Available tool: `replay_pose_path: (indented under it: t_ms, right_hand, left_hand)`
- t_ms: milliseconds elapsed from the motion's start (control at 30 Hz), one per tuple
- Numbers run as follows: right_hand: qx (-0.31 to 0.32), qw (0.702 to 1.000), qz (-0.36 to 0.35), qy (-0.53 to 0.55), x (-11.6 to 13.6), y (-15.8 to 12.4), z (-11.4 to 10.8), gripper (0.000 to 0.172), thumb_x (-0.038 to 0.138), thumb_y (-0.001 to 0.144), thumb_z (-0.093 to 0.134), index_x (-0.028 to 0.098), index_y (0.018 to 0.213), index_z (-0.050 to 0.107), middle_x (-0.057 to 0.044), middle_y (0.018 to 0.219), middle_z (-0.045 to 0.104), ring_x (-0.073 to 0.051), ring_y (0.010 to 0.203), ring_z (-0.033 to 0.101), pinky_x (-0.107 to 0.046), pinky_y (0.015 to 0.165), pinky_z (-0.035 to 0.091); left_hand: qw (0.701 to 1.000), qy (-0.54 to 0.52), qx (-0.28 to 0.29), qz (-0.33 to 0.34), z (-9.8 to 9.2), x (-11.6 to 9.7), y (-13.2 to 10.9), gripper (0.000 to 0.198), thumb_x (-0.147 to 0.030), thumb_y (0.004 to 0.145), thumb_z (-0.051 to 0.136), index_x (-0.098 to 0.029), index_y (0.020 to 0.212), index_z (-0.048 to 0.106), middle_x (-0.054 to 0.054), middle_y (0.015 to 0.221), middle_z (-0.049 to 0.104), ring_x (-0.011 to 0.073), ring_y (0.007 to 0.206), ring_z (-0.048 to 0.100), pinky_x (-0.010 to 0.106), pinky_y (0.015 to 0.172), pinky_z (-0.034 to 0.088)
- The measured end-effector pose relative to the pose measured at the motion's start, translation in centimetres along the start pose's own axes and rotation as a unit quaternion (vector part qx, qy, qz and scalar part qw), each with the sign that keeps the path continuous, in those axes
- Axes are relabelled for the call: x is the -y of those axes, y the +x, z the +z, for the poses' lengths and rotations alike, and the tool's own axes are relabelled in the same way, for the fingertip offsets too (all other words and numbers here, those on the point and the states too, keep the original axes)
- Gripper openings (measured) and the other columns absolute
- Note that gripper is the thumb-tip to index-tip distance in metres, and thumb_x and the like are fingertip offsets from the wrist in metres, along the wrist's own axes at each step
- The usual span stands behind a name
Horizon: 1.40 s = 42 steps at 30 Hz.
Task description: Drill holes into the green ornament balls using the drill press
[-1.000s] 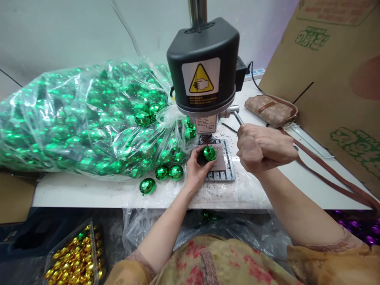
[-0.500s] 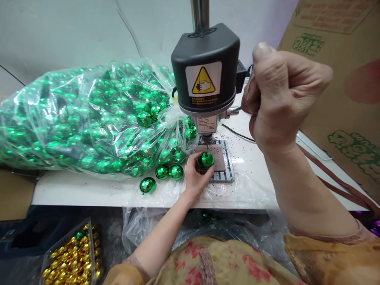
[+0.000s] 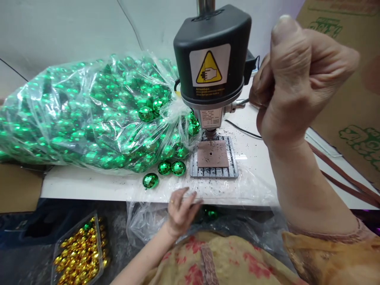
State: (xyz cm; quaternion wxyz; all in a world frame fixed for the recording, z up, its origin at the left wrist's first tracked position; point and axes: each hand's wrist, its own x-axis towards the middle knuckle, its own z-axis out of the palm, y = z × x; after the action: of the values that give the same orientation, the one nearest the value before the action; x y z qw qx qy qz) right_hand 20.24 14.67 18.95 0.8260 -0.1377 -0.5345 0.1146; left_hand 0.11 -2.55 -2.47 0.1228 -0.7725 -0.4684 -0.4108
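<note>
My left hand (image 3: 181, 211) is at the table's front edge with its fingers apart and nothing in them. Up at the right, my right hand (image 3: 292, 81) is closed around the feed handle (image 3: 241, 103) of a black bench drill press (image 3: 212, 59); its grip end is hidden in my fist. Under the thin drill bit (image 3: 211, 142) lies a brown board (image 3: 213, 156) with a small hole, on the slotted metal base (image 3: 192, 171). A shiny green ball (image 3: 210, 213) shows below the table edge, right of my left hand. A faceted green ball (image 3: 150, 181) and two more lie left of the base.
A large clear bag (image 3: 89, 114) full of green balls covers the table's left side. Dark shavings surround the base. A clear bin (image 3: 99, 245) of gold balls stands at lower left. A cardboard box (image 3: 353, 99) and a brown strap (image 3: 341, 178) are at right.
My left hand has come off the base toward me and let go of the green ball. My right hand stays on the handle. The view has shifted slightly.
</note>
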Motion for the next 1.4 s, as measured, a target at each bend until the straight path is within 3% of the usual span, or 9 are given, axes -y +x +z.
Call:
replay_pose_path:
  t_ms: [67,233,400,500,633,800,967,1100,1400]
  right_hand:
    - [0.003,0.999,0.028,-0.017,0.3,-0.1,-0.1,0.056,0.047,0.090,0.064,0.017,0.048,0.045,0.004,0.043,0.040,-0.003,0.042,0.035,-0.027,0.050,0.023]
    - [0.005,1.000,0.021,-0.011,0.4,-0.2,-0.2,0.055,0.044,0.089,0.066,0.018,0.048,0.043,0.004,0.043,0.039,-0.003,0.043,0.033,-0.028,0.051,0.022]
    - [0.004,1.000,0.012,-0.015,0.3,-0.2,-0.2,0.054,0.051,0.088,0.065,0.019,0.048,0.045,0.005,0.042,0.038,-0.004,0.042,0.036,-0.028,0.049,0.025]
    - [0.001,1.000,0.017,-0.017,0.3,-0.2,-0.1,0.055,0.054,0.087,0.063,0.019,0.048,0.045,0.005,0.043,0.039,-0.003,0.042,0.035,-0.028,0.047,0.025]
    - [-0.002,1.000,-0.006,0.004,0.2,-0.2,-0.1,0.058,0.059,0.084,0.063,0.019,0.047,0.044,0.005,0.042,0.038,-0.004,0.040,0.031,-0.029,0.046,0.022]
    - [0.001,1.000,0.002,-0.010,0.1,-0.2,-0.3,0.056,0.056,0.085,0.064,0.019,0.048,0.045,0.004,0.044,0.038,-0.004,0.041,0.031,-0.029,0.049,0.025]
    - [-0.001,1.000,-0.012,0.006,0.0,-0.3,-0.3,0.059,0.061,0.082,0.064,0.017,0.048,0.044,0.005,0.041,0.036,-0.003,0.038,0.029,-0.027,0.043,0.023]
    - [0.010,1.000,-0.003,0.010,-0.1,-0.3,-0.4,0.059,0.059,0.082,0.066,0.017,0.048,0.044,0.005,0.042,0.038,-0.002,0.039,0.031,-0.026,0.043,0.025]
    - [0.021,0.998,0.006,-0.052,0.6,-0.4,-0.6,0.057,0.060,0.087,0.057,0.020,0.051,0.039,0.005,0.044,0.036,-0.005,0.041,0.029,-0.030,0.048,0.028]
  left_hand:
    - [0.993,0.073,-0.009,-0.097,0.3,1.3,1.8,0.037,-0.024,0.095,0.064,-0.026,0.131,0.060,0.012,0.112,0.064,0.0253,0.102,0.067,0.038,0.085,0.056]
    - [0.949,0.140,0.130,-0.252,1.7,3.5,5.4,0.039,-0.037,0.101,0.055,-0.019,0.135,0.061,0.013,0.109,0.059,0.0250,0.089,0.066,0.032,0.069,0.050]
    - [0.954,0.066,0.142,-0.254,2.4,3.7,5.9,0.023,-0.036,0.100,0.055,-0.021,0.112,0.069,0.011,0.111,0.058,0.0250,0.095,0.064,0.033,0.076,0.049]
    - [0.953,-0.011,0.126,-0.275,2.2,3.7,5.8,0.022,-0.033,0.102,0.051,-0.023,0.113,0.067,0.009,0.107,0.063,0.0231,0.097,0.062,0.035,0.085,0.049]
    - [0.931,-0.089,0.106,-0.338,1.8,4.1,5.7,0.035,-0.039,0.097,0.059,-0.023,0.128,0.062,0.008,0.110,0.062,0.0167,0.082,0.059,0.029,0.073,0.049]
    - [0.900,-0.178,0.082,-0.389,1.4,3.8,6.1,0.031,-0.043,0.092,0.066,-0.023,0.115,0.065,0.002,0.092,0.062,0.0122,0.069,0.054,0.023,0.063,0.045]
    - [0.858,-0.325,-0.003,-0.397,2.9,2.2,8.3,0.045,-0.047,0.086,0.074,-0.024,0.121,0.059,0.005,0.108,0.067,0.0160,0.097,0.065,0.026,0.084,0.053]
    - [0.826,-0.413,-0.003,-0.384,6.1,2.1,10.2,0.051,-0.054,0.081,0.077,-0.023,0.117,0.058,0.006,0.107,0.069,0.0170,0.098,0.068,0.030,0.088,0.055]
    - [0.842,-0.426,0.013,-0.330,10.1,3.5,11.0,0.057,-0.054,0.080,0.079,-0.021,0.123,0.058,0.009,0.119,0.068,0.0214,0.110,0.068,0.036,0.098,0.056]
